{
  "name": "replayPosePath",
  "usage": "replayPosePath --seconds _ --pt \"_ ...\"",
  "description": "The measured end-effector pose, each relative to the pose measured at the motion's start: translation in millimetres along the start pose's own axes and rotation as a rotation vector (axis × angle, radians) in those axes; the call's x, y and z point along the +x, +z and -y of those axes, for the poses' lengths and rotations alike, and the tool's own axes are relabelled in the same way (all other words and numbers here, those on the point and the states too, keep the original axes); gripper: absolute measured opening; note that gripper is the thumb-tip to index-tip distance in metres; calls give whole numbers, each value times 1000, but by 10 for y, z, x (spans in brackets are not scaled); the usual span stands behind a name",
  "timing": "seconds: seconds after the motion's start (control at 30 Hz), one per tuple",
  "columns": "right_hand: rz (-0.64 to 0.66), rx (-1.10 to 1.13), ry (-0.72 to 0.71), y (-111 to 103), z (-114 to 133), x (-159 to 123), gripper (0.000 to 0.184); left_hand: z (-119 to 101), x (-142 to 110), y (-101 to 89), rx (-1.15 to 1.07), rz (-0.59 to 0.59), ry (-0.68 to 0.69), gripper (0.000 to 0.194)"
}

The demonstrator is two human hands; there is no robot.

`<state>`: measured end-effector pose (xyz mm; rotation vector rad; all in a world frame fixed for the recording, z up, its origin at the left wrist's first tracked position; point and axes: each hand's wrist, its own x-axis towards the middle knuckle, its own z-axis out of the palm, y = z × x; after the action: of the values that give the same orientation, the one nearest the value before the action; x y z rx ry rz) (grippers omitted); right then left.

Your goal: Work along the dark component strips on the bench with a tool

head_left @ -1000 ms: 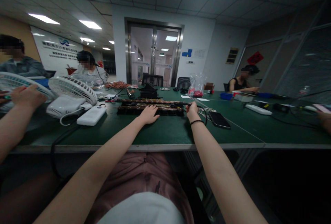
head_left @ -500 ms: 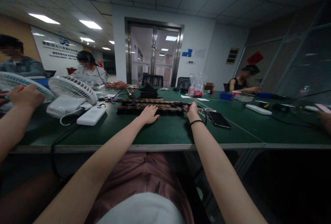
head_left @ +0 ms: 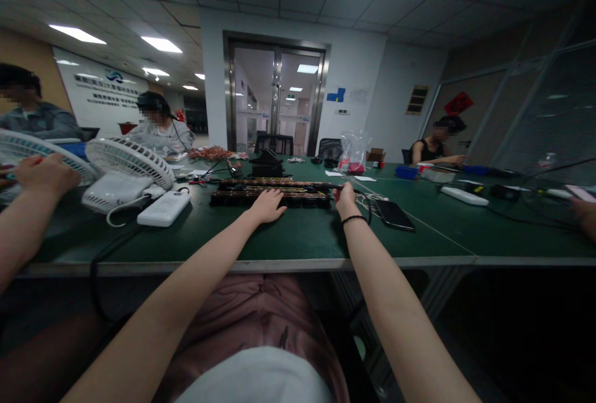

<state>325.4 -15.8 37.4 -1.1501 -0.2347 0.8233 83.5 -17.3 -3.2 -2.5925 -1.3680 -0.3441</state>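
Note:
A long dark rack (head_left: 228, 197) with copper-coloured strips or wires along its length lies across the green table in front of me. My left hand (head_left: 267, 205) rests palm down on its near edge, fingers stretched out and holding nothing. At the rack's right end, the fingers of my right hand (head_left: 345, 201) are closed around a slim black pen-like tool (head_left: 331, 186), which points left over the strips. A black cable (head_left: 370, 206) loops down beside that wrist. The tool's tip is too small and dark to make out.
Left of the rack stand a white fan (head_left: 130, 167) and a white power bank (head_left: 164, 208); another person's hand (head_left: 46, 176) is beyond them. A phone (head_left: 395, 214) and white cord (head_left: 370, 198) lie at right. Behind the rack sits a black object (head_left: 267, 164).

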Motion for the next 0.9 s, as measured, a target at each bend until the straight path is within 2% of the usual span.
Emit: replayPosePath --seconds 0.9 --pt "4 0 10 9 -24 65 19 4 1 6 -8 -7 -2 59"
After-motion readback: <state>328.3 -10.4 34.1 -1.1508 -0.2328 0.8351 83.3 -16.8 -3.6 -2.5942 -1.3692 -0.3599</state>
